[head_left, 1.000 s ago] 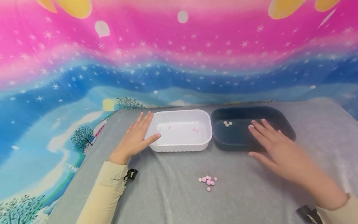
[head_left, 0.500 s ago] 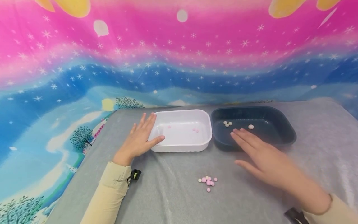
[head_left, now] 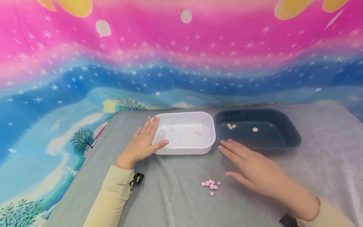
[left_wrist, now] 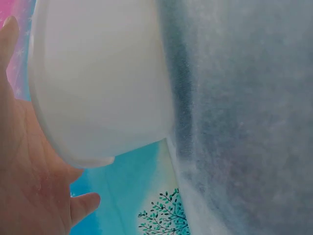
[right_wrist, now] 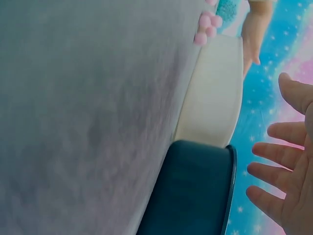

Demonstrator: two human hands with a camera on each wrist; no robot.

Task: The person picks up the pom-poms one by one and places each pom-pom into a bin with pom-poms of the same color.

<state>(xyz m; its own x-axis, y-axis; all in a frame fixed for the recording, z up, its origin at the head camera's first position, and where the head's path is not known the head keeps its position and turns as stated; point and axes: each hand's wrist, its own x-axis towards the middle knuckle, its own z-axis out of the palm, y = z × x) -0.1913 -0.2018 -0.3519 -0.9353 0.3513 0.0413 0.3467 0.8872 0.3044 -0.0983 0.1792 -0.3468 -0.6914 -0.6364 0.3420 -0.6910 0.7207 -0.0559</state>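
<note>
My left hand [head_left: 141, 143] rests at the left end of the white tub [head_left: 184, 151], fingers straight and thumb over its near corner. Inside that tub lie several small pink balls [head_left: 198, 132]. My right hand [head_left: 255, 168] hovers with straight, spread fingers before the dark tub [head_left: 292, 143], holding nothing; its fingertips overlap the near left rim in the head view. Three small cream balls [head_left: 230, 126] sit together in the dark tub, with a larger whitish ball [head_left: 255, 130] to their right. On the cloth, left of my right hand, is a loose cluster of pink and cream balls [head_left: 211, 186].
The two tubs stand side by side near the back of a table with a grey cloth [head_left: 175, 195]. Behind them hangs a pink and blue backdrop [head_left: 181, 63] with snowflakes. Dark wrist straps [head_left: 138, 178] show at both sleeves.
My right hand has moved left and toward me, from over the dark tub to its near left edge, uncovering the larger whitish ball. My left hand has shifted slightly right at the white tub.
</note>
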